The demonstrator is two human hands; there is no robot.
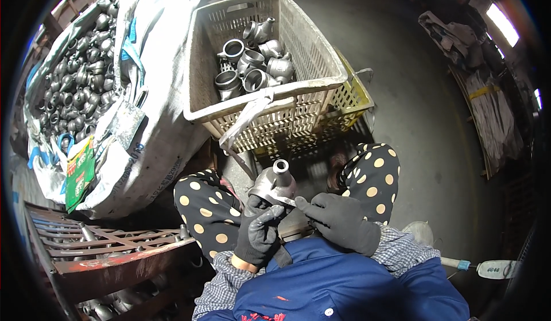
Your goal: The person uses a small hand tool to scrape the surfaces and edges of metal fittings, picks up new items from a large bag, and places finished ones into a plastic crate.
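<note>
A grey cast-metal pipe fitting, with a narrow spout on top and a wide rim below, is held tilted in front of my lap. My left hand, in a dark work glove, grips it from below, thumb near the rim. My right hand, gloved the same way, reaches in from the right with its fingertips at the rim, gripping that edge. The undersides of its fingers are hidden. More fittings of this kind lie in a pale plastic crate just beyond my knees.
A yellow crate sits under and behind the pale one. To the left, a big white woven sack is full of small metal fittings. A rusty metal rack holding more parts stands near left. Sacks lie far right.
</note>
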